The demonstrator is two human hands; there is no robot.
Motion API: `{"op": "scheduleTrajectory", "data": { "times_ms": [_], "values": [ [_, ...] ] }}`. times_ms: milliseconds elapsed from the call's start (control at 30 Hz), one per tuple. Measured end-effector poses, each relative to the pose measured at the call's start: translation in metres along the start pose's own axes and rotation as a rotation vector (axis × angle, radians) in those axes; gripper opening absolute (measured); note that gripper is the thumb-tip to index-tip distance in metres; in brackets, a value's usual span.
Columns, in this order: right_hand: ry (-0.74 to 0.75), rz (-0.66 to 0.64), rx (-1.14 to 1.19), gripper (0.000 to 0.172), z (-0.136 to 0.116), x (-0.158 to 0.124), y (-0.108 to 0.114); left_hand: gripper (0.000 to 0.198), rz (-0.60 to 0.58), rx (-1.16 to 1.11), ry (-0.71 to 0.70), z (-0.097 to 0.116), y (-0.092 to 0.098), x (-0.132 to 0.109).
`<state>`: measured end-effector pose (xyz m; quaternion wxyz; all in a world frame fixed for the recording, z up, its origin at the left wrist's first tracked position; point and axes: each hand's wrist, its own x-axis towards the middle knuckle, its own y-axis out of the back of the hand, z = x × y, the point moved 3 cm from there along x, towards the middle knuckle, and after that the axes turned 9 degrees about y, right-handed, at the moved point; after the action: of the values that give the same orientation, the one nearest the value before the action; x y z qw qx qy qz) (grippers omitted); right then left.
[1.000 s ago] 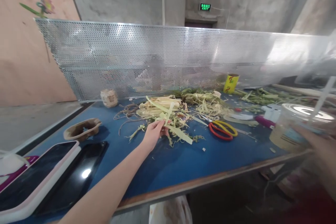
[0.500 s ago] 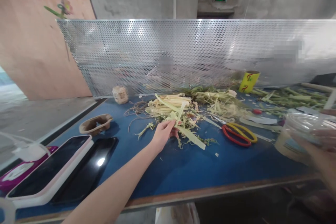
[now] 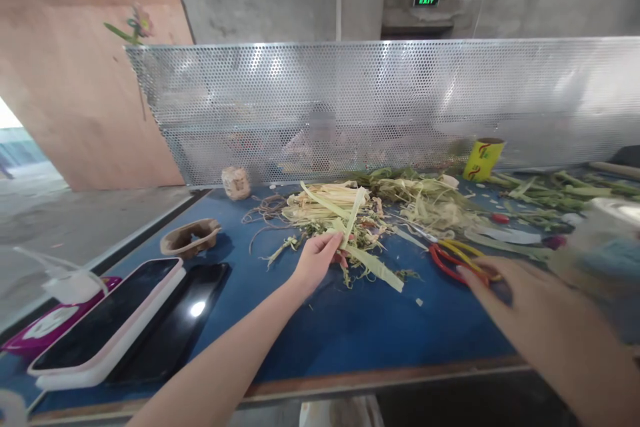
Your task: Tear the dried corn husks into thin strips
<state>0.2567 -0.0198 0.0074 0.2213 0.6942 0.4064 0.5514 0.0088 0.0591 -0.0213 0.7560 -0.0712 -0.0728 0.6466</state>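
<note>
My left hand (image 3: 320,257) is closed, pinching crossed pale green strips (image 3: 375,267) that look like dried plant leaf or husk. One strip points up and another slants down to the right. Just over the looped red and yellow handles of the scissors (image 3: 447,263) is my right hand (image 3: 525,300), blurred, its thumb and fingers apart. The fingertips overlap the handles in view; whether they touch cannot be made out. Behind my left hand lie a bundle of pale yellow strips (image 3: 325,203) and tangled green scraps.
Near the right edge stands a blurred clear plastic jar (image 3: 595,247). A yellow roll (image 3: 483,159) and green stalks (image 3: 565,190) lie farther back. On the left are a cardboard holder (image 3: 173,240), two phones and a purple power strip (image 3: 30,343). A perforated metal screen (image 3: 300,93) borders the table.
My right hand has moved left from beside the jar to the scissors handles. My left hand still pinches the strips. The whole view has shifted slightly.
</note>
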Motion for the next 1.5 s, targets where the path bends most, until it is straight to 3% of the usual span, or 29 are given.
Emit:
{"op": "scheduleTrajectory", "data": {
  "times_ms": [100,167,267,333,433,600,1000,1067,1133,1200,1267,1367,1500],
  "values": [
    [0.203,-0.273,0.242,0.022,-0.049,0.022,-0.024,0.036,0.001,0.02,-0.03,0.001,0.0,-0.001],
    [0.305,-0.302,0.353,0.025,-0.074,0.043,-0.037,0.035,-0.012,0.045,-0.045,0.001,0.001,-0.001],
    [0.376,-0.509,0.508,0.038,-0.096,0.074,-0.063,0.033,-0.022,0.125,-0.075,0.0,0.002,-0.001],
    [0.386,-0.554,0.626,0.035,-0.105,0.09,-0.076,0.034,-0.009,0.17,-0.091,-0.001,0.003,-0.001],
    [0.406,-0.491,0.796,0.026,-0.112,0.1,-0.085,0.034,0.016,0.162,-0.087,-0.001,0.005,0.0],
    [0.391,-0.383,0.938,0.02,-0.107,0.092,-0.09,0.031,0.027,0.062,-0.072,0.001,0.005,0.001],
    [0.372,-0.383,1.007,0.017,-0.092,0.085,-0.097,0.029,0.021,0.006,-0.037,0.008,-0.003,-0.005],
    [0.313,-0.284,0.969,0.023,-0.089,0.086,-0.096,0.029,0.014,0.011,-0.034,0.007,-0.003,-0.005],
    [0.287,-0.087,0.883,0.029,-0.085,0.086,-0.09,0.029,0.007,0.045,-0.035,0.007,-0.002,-0.005],
    [0.36,0.023,0.772,0.021,-0.086,0.086,-0.083,0.028,0.007,0.153,-0.052,0.008,-0.002,-0.007],
    [0.46,-0.041,0.69,0.016,-0.089,0.084,-0.08,0.028,0.006,0.348,-0.09,0.01,-0.003,-0.01],
    [0.473,-0.126,0.561,0.025,-0.093,0.082,-0.078,0.032,0.008,0.609,-0.143,0.012,-0.006,-0.015],
    [0.45,-0.187,0.506,0.027,-0.095,0.079,-0.078,0.032,0.007,0.709,-0.165,0.012,-0.007,-0.017]
  ]
}}
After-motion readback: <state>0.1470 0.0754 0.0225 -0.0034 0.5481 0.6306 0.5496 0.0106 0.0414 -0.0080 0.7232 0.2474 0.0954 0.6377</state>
